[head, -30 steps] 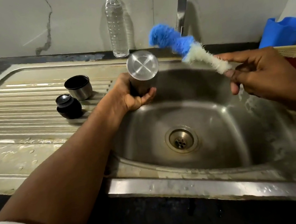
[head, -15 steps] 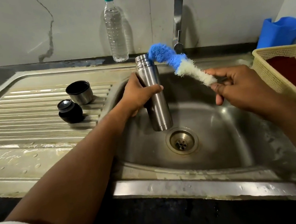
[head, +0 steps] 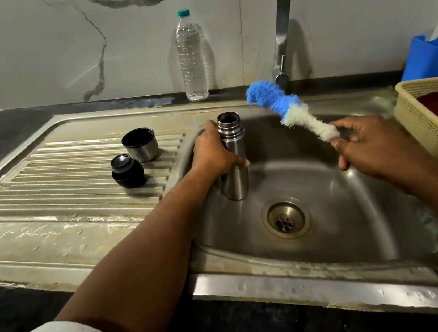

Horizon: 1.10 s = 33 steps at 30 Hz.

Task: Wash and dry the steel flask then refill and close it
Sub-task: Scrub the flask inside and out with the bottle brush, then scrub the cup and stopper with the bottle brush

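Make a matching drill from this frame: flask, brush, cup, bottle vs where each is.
Things:
1. flask
2. brush
3. cup
4. bottle

Places:
A. standing by the wall, capped
B. held by the left hand, upright in the sink, mouth open
C. on the drainboard, mouth up
D. pinched by the right hand, above the basin

Pairs: 1-B, 2-D, 3-C, 4-A

No readable text (bottle unlabelled too)
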Each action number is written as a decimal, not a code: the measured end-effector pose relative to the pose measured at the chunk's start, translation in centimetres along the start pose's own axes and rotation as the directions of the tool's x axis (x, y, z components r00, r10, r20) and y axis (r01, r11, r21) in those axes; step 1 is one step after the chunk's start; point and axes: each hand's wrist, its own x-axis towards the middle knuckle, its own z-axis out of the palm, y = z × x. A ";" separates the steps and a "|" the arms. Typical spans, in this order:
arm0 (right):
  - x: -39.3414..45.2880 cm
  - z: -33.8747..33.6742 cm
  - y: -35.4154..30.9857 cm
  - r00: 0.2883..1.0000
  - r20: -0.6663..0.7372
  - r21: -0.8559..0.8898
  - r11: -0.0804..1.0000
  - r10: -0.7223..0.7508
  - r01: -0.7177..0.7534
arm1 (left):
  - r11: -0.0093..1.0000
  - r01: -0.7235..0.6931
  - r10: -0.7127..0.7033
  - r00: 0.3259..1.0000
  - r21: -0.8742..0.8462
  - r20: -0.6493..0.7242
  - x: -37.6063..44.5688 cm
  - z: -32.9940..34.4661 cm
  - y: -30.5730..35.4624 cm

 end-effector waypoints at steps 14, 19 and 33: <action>0.7 0.6 0.8 1.000 -0.017 0.100 0.995 -0.016 0.018 | 0.999 0.034 -0.034 0.999 0.000 -0.002 0.1 -7.7 4.4; 0.5 0.8 0.6 0.997 -0.037 0.114 0.991 -0.067 0.071 | 0.790 0.229 -0.157 0.972 0.569 -0.173 0.0 -12.8 1.7; 0.3 1.0 0.2 0.993 -0.048 0.174 0.979 -0.104 0.111 | 0.914 0.158 -0.082 0.973 0.373 -0.214 0.3 -12.5 1.3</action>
